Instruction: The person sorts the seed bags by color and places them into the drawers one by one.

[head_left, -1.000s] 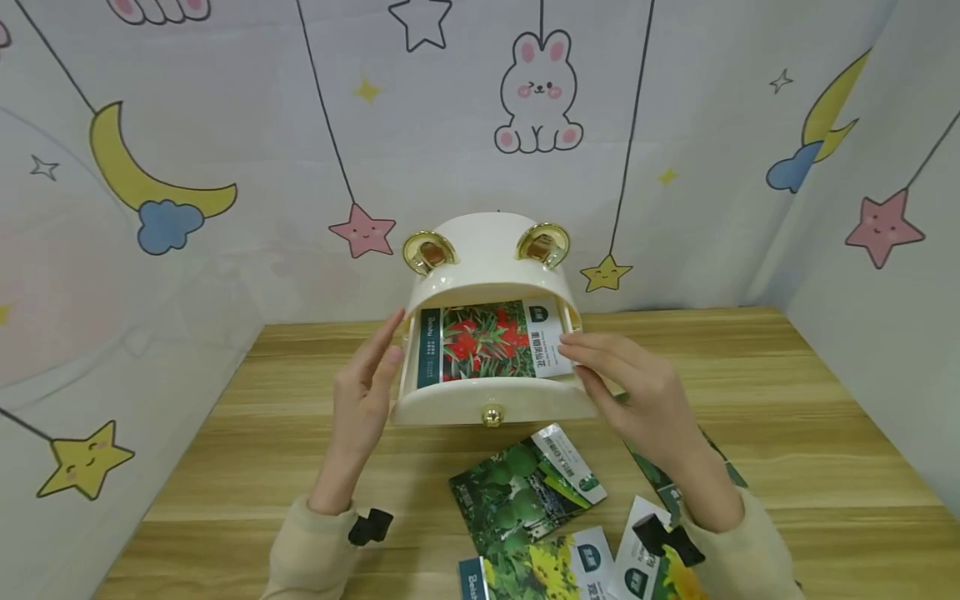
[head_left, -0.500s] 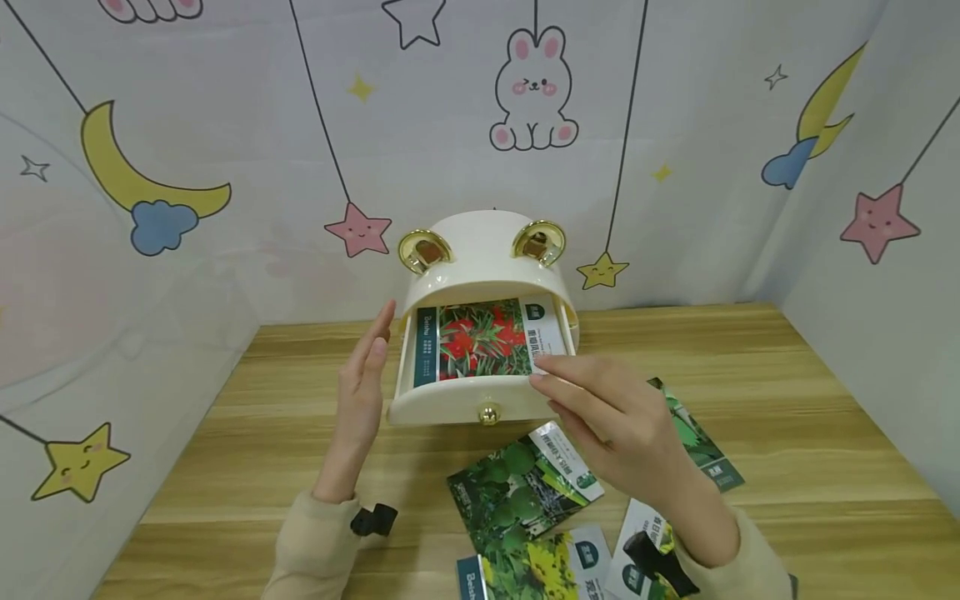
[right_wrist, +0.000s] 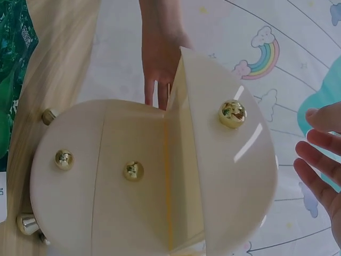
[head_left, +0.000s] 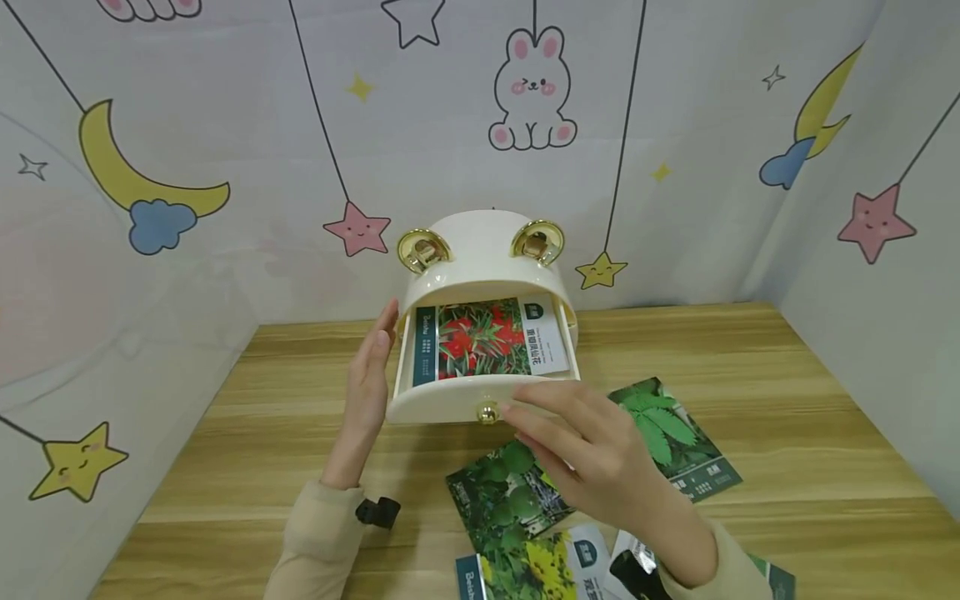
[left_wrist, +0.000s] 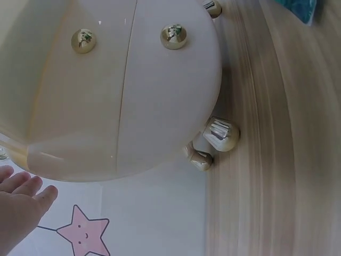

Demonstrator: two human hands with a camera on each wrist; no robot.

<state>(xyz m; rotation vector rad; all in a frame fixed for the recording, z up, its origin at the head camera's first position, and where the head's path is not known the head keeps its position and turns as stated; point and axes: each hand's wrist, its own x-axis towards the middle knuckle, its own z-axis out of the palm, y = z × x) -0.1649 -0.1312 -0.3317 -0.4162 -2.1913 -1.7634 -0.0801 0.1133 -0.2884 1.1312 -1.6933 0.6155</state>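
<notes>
– Down from the red-flower packet (head_left: 480,340), past the drawer's rim, to beside a gold knob (head_left: 487,412): the right hand (head_left: 588,450) has moved since the earlier head frame. What does that view show done?

– 1 packet, blooms up, lies flat inside the pulled-out top drawer (head_left: 435,405) of a white chest (head_left: 483,242). Its placement looks complete.

– And what is left?

– At least 4 packets rest outside on the wooden table (head_left: 225,467): a leafy packet (head_left: 660,425), a round-leaved packet (head_left: 498,483), a yellow-flower packet (head_left: 547,567) and a partly hidden packet (head_left: 624,548) near the right wrist. The drawer stands extended, not pushed in.

– From the left wrist?

– The left hand (left_wrist: 21,213), fingers extended, is at the chest's side; whether they touch cannot be told. 2 lower drawers (left_wrist: 165,101) sit closed, 1 knob apiece.

– And the right wrist?

– Right fingers, loosely bent and spread, grip nothing and hang apart from the extended drawer's front. Across the chest, the left fingers point straight along its far side.
</notes>
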